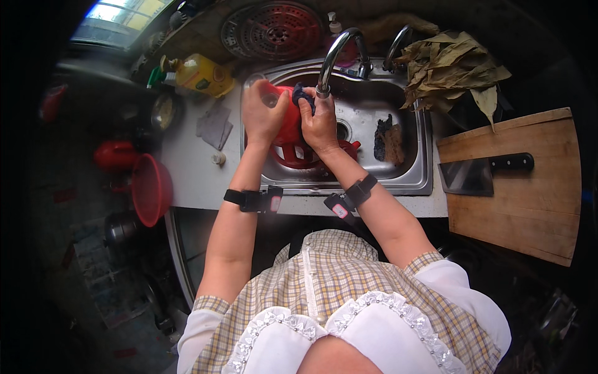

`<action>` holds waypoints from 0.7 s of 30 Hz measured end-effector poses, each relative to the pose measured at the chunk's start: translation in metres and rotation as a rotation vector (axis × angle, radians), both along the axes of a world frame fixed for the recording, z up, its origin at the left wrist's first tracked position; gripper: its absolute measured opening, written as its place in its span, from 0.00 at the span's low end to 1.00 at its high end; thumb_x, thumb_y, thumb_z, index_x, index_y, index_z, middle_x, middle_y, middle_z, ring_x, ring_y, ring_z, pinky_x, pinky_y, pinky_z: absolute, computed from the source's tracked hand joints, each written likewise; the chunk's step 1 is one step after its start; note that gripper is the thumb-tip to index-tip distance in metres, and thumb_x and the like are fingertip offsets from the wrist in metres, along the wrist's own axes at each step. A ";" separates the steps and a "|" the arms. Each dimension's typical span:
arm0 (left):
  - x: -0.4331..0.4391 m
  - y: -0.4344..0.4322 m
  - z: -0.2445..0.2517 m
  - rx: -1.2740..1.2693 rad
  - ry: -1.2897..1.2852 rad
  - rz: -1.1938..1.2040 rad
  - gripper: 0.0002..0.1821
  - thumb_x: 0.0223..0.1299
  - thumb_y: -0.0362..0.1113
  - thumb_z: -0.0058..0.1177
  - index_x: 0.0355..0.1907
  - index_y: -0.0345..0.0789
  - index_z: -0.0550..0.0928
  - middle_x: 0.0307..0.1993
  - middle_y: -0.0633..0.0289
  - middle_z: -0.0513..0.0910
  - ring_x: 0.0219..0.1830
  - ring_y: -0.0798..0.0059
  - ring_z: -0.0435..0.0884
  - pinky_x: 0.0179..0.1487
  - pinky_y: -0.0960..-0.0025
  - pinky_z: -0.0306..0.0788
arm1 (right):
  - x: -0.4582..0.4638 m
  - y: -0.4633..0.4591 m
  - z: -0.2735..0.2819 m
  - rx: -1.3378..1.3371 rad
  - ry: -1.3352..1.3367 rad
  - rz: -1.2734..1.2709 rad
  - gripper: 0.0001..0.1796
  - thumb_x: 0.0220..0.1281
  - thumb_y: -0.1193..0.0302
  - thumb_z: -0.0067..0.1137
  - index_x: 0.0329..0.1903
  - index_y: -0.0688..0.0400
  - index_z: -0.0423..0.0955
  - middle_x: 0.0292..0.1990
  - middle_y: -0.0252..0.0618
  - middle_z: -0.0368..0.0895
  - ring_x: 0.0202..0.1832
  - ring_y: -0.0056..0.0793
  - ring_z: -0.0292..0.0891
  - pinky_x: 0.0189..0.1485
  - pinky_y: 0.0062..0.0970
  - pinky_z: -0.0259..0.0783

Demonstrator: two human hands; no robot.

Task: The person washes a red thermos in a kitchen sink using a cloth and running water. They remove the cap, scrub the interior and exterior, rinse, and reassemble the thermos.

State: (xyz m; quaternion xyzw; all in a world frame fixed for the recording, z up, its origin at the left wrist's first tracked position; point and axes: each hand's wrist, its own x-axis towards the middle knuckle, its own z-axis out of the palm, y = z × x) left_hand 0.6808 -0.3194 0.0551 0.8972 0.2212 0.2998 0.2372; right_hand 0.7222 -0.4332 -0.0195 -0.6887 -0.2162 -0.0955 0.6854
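Observation:
Over the left half of the stainless steel sink (424, 154), my left hand (264, 112) grips a glossy red vessel (288, 124) from its left side. Against the vessel's upper right side, my right hand (320, 121) presses a dark blue cloth (303, 97) below the faucet spout (345, 39). My hands partly hide the vessel, so its exact kind is unclear. Under it in the basin lies a dark red plastic piece (299, 163) with openings. Black mesh (382, 133) and a brown scouring pad (394, 144) rest in the right of the basin.
To the right, a cleaver (467, 177) lies on a wooden cutting board (528, 215), with dried leaves (448, 70) behind. On the left counter are a grey cloth (215, 126), a small bottle (218, 158) and a yellow bottle (205, 75). A red basin (152, 189) is further left.

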 end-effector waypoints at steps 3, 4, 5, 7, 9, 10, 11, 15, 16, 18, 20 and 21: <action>0.001 0.005 0.001 0.033 0.031 0.020 0.27 0.50 0.48 0.66 0.50 0.35 0.78 0.45 0.52 0.79 0.48 0.56 0.79 0.53 0.60 0.72 | 0.000 0.002 -0.014 -0.213 -0.073 -0.063 0.13 0.65 0.71 0.55 0.50 0.61 0.71 0.41 0.49 0.74 0.46 0.52 0.71 0.51 0.44 0.68; 0.003 0.006 0.001 0.048 0.032 0.035 0.27 0.50 0.48 0.66 0.50 0.35 0.78 0.45 0.52 0.79 0.48 0.55 0.79 0.53 0.60 0.72 | -0.007 -0.002 -0.023 -0.176 -0.089 -0.088 0.13 0.64 0.72 0.54 0.50 0.61 0.69 0.42 0.50 0.73 0.46 0.53 0.70 0.52 0.47 0.66; 0.004 0.008 0.001 0.035 0.039 0.034 0.27 0.50 0.49 0.66 0.50 0.35 0.78 0.45 0.52 0.79 0.48 0.55 0.78 0.53 0.60 0.72 | -0.014 -0.006 -0.032 -0.265 -0.061 -0.098 0.12 0.64 0.72 0.54 0.48 0.61 0.67 0.43 0.51 0.72 0.47 0.54 0.69 0.53 0.47 0.66; 0.005 0.008 0.000 -0.004 0.045 0.045 0.28 0.50 0.49 0.66 0.50 0.34 0.78 0.46 0.51 0.79 0.49 0.54 0.78 0.54 0.59 0.71 | -0.024 -0.018 -0.044 -0.224 -0.113 -0.064 0.11 0.66 0.73 0.52 0.48 0.64 0.67 0.43 0.53 0.71 0.47 0.55 0.70 0.52 0.44 0.67; 0.005 0.008 0.000 0.000 0.045 0.054 0.28 0.51 0.50 0.66 0.50 0.34 0.77 0.46 0.51 0.79 0.49 0.53 0.78 0.54 0.59 0.71 | -0.026 -0.024 -0.045 -0.248 -0.040 -0.006 0.12 0.65 0.73 0.54 0.48 0.64 0.68 0.43 0.52 0.71 0.48 0.54 0.70 0.53 0.43 0.67; 0.005 0.008 0.000 0.004 0.045 0.062 0.28 0.51 0.50 0.66 0.50 0.33 0.77 0.46 0.50 0.79 0.49 0.53 0.78 0.54 0.59 0.71 | -0.027 -0.025 -0.041 -0.278 0.052 0.030 0.12 0.65 0.73 0.55 0.48 0.65 0.68 0.43 0.52 0.72 0.48 0.53 0.70 0.54 0.43 0.66; 0.005 0.007 0.000 -0.006 0.041 0.068 0.29 0.51 0.50 0.67 0.50 0.33 0.77 0.46 0.50 0.79 0.50 0.54 0.78 0.54 0.59 0.71 | -0.026 -0.022 -0.034 -0.192 -0.038 0.022 0.12 0.64 0.73 0.55 0.48 0.65 0.68 0.43 0.52 0.72 0.48 0.53 0.70 0.54 0.42 0.66; 0.003 0.002 -0.002 -0.089 0.035 0.106 0.31 0.50 0.50 0.67 0.51 0.33 0.76 0.47 0.51 0.78 0.51 0.55 0.78 0.55 0.60 0.71 | -0.035 -0.005 -0.001 -0.075 -0.195 0.111 0.14 0.61 0.72 0.60 0.47 0.62 0.70 0.43 0.50 0.72 0.48 0.49 0.70 0.54 0.40 0.67; 0.003 0.002 -0.002 -0.108 0.026 0.112 0.31 0.50 0.50 0.68 0.52 0.33 0.76 0.48 0.51 0.78 0.51 0.56 0.78 0.56 0.61 0.71 | -0.038 -0.004 0.002 -0.062 -0.233 0.069 0.14 0.60 0.72 0.61 0.47 0.61 0.70 0.43 0.50 0.72 0.48 0.49 0.70 0.54 0.40 0.67; 0.002 0.000 0.000 -0.113 0.057 0.111 0.32 0.49 0.50 0.68 0.52 0.33 0.76 0.48 0.51 0.78 0.52 0.57 0.78 0.56 0.61 0.71 | -0.040 -0.007 -0.002 -0.099 -0.273 0.082 0.16 0.57 0.72 0.63 0.46 0.60 0.70 0.43 0.49 0.72 0.47 0.48 0.70 0.53 0.40 0.68; 0.002 0.001 0.002 -0.098 0.068 0.101 0.32 0.49 0.49 0.68 0.53 0.33 0.76 0.48 0.51 0.78 0.51 0.58 0.79 0.56 0.62 0.72 | -0.040 -0.018 -0.017 -0.124 -0.298 0.149 0.17 0.55 0.73 0.65 0.46 0.59 0.70 0.44 0.48 0.72 0.47 0.48 0.70 0.52 0.40 0.68; 0.002 0.001 0.003 -0.104 0.066 0.092 0.31 0.50 0.48 0.68 0.53 0.32 0.76 0.48 0.52 0.78 0.51 0.60 0.78 0.56 0.63 0.71 | -0.040 -0.024 -0.026 -0.165 -0.301 0.190 0.17 0.55 0.73 0.65 0.46 0.58 0.70 0.43 0.47 0.72 0.47 0.47 0.70 0.52 0.39 0.68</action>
